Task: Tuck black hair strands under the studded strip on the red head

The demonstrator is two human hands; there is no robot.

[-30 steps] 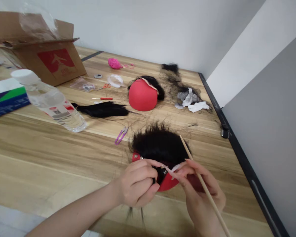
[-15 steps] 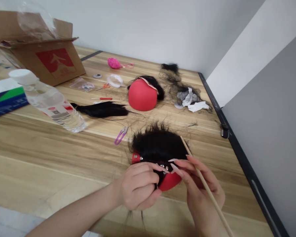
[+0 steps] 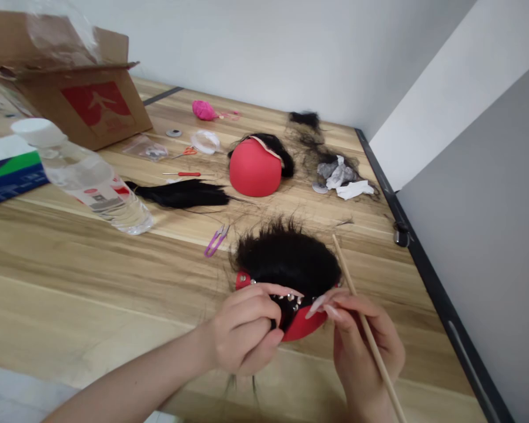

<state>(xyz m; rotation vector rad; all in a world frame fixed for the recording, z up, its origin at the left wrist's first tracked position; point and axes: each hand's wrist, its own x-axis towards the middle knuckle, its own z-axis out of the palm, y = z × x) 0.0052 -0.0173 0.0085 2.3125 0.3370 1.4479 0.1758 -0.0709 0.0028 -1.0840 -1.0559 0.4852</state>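
A black hairpiece (image 3: 286, 258) lies over a red rounded form (image 3: 306, 326) in front of me. Small shiny studs (image 3: 293, 299) sit along its near edge, and a red tab with a metal snap (image 3: 243, 279) sticks out on the left. My left hand (image 3: 249, 329) is curled closed on the hairpiece's near left side, index finger beside the studs. A thin wooden stick (image 3: 365, 329) runs through my right hand (image 3: 365, 335), which is closed around it. The right thumb and index fingertips pinch together at the form's right edge; what lies between them is too small to make out.
Purple thread snips (image 3: 216, 241) and a black hair bundle (image 3: 180, 194) lie beyond on the left. A second red form (image 3: 255, 167) with hair stands behind. A water bottle (image 3: 92, 182), cardboard box (image 3: 88, 106), pink yarn (image 3: 204, 110) and crumpled tissue (image 3: 337, 173) are also on the table.
My right hand has shifted slightly right, its fingertips now pinched together farther from the left fingertip. The wooden stick has moved with it. My left hand stays almost in place.
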